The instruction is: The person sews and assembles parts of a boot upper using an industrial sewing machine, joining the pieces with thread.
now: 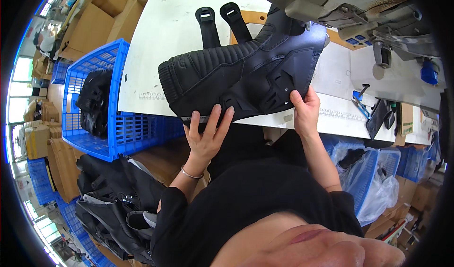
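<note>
A black motorcycle boot (227, 73) lies on its side across the white worktable, its ribbed cuff to the left and its foot end reaching up under the sewing machine. Two black straps (208, 32) with slotted ends stick out beyond its far side. My left hand (208, 132) holds the near edge close to the cuff, several fingers spread over the surface. Lower down the boot, my right hand (306, 111) grips the heel-side edge, thumb on top and the other fingers partly hidden behind.
A sewing machine (378, 25) overhangs the table (161, 25) at the right. Small tools and a phone-like black object (377, 118) lie right. A blue crate (120, 92) with black boots stands left, above piled black pieces (118, 210). Another blue crate (376, 172) with plastic is right.
</note>
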Action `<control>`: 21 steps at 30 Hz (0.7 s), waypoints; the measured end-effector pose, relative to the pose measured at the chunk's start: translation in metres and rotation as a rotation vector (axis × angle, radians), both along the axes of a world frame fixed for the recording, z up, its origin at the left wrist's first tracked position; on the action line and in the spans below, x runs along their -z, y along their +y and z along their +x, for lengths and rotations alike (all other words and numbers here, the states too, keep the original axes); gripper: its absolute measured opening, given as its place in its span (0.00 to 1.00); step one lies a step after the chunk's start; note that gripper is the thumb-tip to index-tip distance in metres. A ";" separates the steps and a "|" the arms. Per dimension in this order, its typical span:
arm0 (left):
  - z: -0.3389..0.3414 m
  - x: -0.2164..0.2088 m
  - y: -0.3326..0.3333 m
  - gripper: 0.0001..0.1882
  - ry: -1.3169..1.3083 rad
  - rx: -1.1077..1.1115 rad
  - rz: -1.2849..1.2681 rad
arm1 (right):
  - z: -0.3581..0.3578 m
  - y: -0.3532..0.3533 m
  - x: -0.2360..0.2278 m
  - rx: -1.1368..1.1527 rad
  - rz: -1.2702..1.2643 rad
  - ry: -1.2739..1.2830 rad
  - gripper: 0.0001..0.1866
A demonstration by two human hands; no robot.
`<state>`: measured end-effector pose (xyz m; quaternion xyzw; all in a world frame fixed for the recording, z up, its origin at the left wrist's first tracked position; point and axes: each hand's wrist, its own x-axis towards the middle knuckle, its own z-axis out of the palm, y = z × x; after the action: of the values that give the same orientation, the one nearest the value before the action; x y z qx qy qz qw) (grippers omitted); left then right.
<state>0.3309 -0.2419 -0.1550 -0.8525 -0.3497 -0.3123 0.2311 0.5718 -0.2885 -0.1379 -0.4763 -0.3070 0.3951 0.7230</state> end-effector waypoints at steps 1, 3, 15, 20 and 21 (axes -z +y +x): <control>0.000 -0.002 0.001 0.18 0.000 0.001 -0.001 | 0.000 0.000 0.000 0.004 -0.002 -0.004 0.16; 0.001 -0.007 0.006 0.23 0.031 0.065 0.071 | 0.000 0.000 0.000 0.013 -0.009 -0.014 0.16; 0.003 -0.018 0.007 0.20 0.031 0.004 0.032 | -0.007 0.006 -0.024 0.010 -0.041 -0.067 0.16; 0.008 -0.035 0.019 0.18 -0.004 0.019 0.021 | -0.008 0.018 -0.037 -0.033 0.002 -0.045 0.14; 0.009 -0.036 0.021 0.18 -0.026 0.025 0.028 | -0.008 0.018 -0.038 -0.026 0.008 -0.043 0.14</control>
<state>0.3396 -0.2205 -0.1186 -0.8494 -0.3374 -0.3313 0.2346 0.5641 -0.2701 -0.1000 -0.4779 -0.3302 0.3930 0.7129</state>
